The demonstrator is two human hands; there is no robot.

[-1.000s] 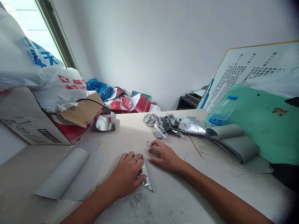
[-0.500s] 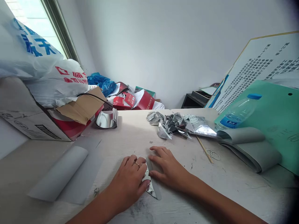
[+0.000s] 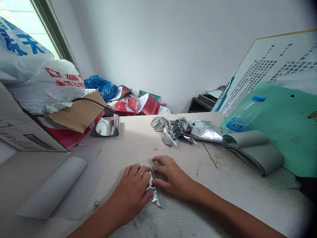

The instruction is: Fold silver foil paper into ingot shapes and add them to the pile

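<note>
We press silver foil point(image 3: 155, 199) on a pale surface point(image 3: 128, 145), left hand point(image 3: 132, 190) over it, right hand point(image 3: 170, 177) at its edge.

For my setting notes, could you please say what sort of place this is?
Probably a makeshift work corner in a room, judging by the marked tabletop, the silvery foil pieces on it and the window.

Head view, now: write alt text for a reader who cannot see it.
A person's left hand covers part of a foil strip on a pale table, with the right hand at the strip's right edge. Beyond lie a foil pile and a stick; a gray roll is at left, a bottle at right.
</note>
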